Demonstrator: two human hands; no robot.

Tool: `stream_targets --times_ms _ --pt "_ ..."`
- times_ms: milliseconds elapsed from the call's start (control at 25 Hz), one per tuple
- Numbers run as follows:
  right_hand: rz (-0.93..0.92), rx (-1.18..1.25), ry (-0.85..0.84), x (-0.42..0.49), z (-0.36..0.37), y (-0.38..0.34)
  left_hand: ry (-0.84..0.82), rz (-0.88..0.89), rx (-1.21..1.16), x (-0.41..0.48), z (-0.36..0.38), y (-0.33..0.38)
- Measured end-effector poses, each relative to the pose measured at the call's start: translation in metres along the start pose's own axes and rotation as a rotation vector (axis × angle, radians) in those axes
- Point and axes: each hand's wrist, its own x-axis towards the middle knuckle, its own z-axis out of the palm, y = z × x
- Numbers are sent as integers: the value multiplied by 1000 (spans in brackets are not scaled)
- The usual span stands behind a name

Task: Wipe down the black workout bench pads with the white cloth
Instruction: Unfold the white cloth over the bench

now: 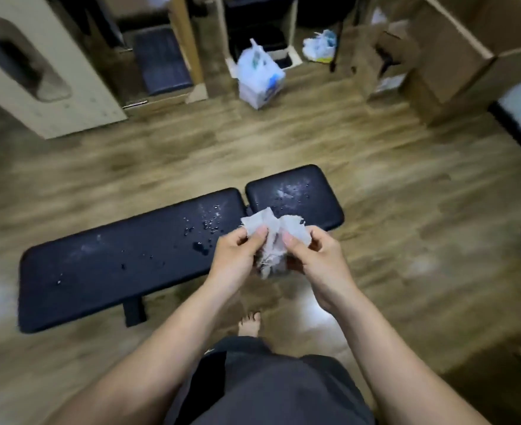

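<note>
Cloth: the white cloth (271, 237) is held crumpled in the air, over the near edge of the bench, about where its two pads meet.
Left hand: the left hand (234, 256) is closed on the cloth's left part, which is pinched under the thumb.
Right hand: the right hand (317, 259) is likewise closed on the right part, with the thumb on top.
Pads: the long back pad (115, 265) is laid across the view from lower left up to the gap, and the short seat pad (296, 194) is set just beyond it on the right.
Wetness: water droplets (210, 223) are scattered over both pads, thickest near the gap, so wiping is judged not yet begun.
Deciding relation: the pads lie just ahead of and below the hands. The bench's long axis runs left to right, so most of the surface is reached leftward, nearer the left hand, while the seat pad is nearer the right.
Surroundings: a wood-look floor (376, 210), a plastic bag (259, 75) and cardboard boxes (437, 56) are seen beyond.
</note>
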Motion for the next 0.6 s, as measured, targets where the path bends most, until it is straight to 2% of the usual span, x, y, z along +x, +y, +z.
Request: stream_targets --times_ms 120,240,440,600 --pt "24 -37 -155 15 45 -4 191 -136 -358 3 -48 -2" --pt "65 -38 -219 30 71 -10 339 -190 -716 -1 -75 -5" --pt "211 17 -404 58 112 -19 616 -74 -947 -24 -107 -8" --pt "387 199 -530 63 148 -22 775 7 -1115 -53 -129 -19"
